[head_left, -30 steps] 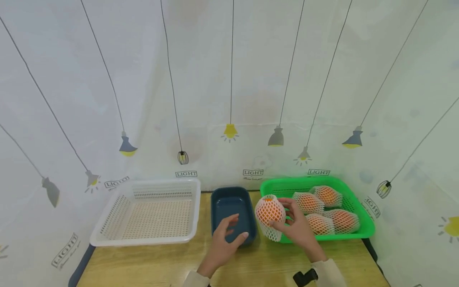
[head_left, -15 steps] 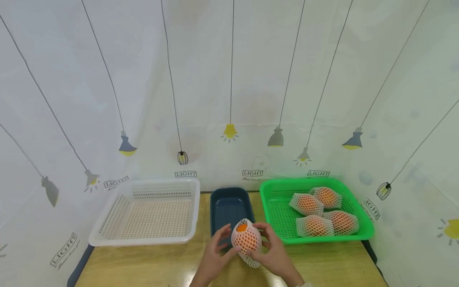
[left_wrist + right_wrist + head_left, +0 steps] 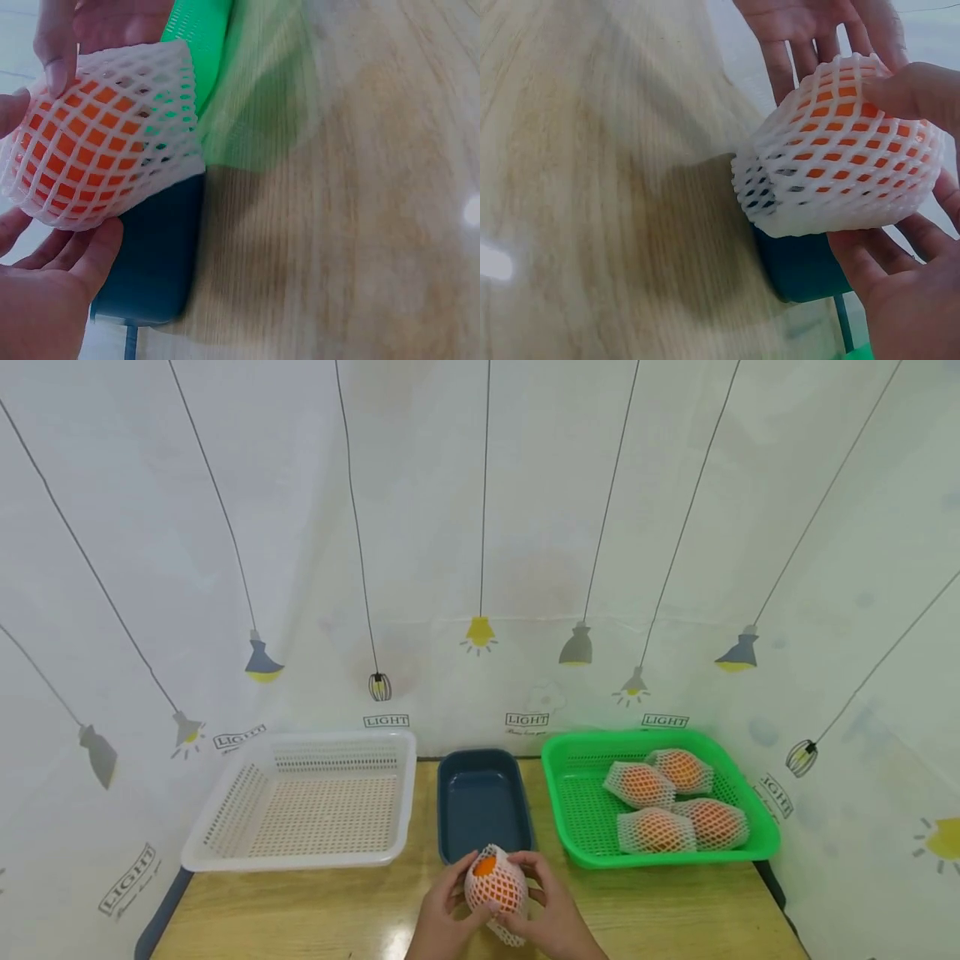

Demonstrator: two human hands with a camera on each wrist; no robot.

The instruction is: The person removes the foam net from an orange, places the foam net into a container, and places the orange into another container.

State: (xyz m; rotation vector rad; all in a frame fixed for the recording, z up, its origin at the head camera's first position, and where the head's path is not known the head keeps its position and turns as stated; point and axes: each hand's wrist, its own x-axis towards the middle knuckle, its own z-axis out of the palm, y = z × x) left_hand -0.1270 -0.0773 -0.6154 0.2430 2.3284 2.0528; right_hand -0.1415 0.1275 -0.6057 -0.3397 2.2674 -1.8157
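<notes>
An orange (image 3: 486,867) in a white foam net (image 3: 497,893) is held between both hands in front of the dark blue tray. The left hand (image 3: 441,917) grips it from the left, thumb at the near side. From the right, the right hand (image 3: 553,912) grips it with curled fingers and thumb. In the left wrist view the foam net (image 3: 150,97) narrows around the fruit and has a loose open end. The right wrist view shows the same foam net (image 3: 832,165) above the wooden table, fingers of both hands around it.
A dark blue tray (image 3: 483,758) stands at the middle back. To its right, a green basket (image 3: 558,806) bears several netted oranges (image 3: 643,783). A white perforated basket (image 3: 409,802) stands at the left. Behind all hangs a lamp-patterned curtain (image 3: 420,527) over the wooden table (image 3: 300,914).
The right hand has brought the netted orange from the green basket's left edge leftward and nearer the body. The left hand, earlier holding nothing, now grips it too.
</notes>
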